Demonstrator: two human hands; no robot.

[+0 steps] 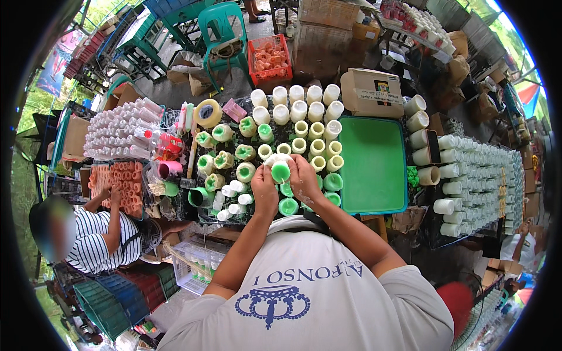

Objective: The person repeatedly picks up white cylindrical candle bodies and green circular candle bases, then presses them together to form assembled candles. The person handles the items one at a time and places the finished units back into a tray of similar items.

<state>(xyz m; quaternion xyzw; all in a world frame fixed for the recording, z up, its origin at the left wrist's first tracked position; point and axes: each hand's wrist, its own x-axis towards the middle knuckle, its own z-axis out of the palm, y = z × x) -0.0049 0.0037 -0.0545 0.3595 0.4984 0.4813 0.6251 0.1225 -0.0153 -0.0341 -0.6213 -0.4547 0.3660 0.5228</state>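
Left hand (pixel 264 181), right hand (pixel 305 182), smooth green-topped cylinder (pixel 280 171) clasped between

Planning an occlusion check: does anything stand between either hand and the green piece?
Nothing visible does. The left hand and right hand hold the green piece directly, one from each side. The pale cups stand beyond it, not in between.

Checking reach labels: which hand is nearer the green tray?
Right: the right hand is left of the green tray; the left hand is farther left, past the right one.
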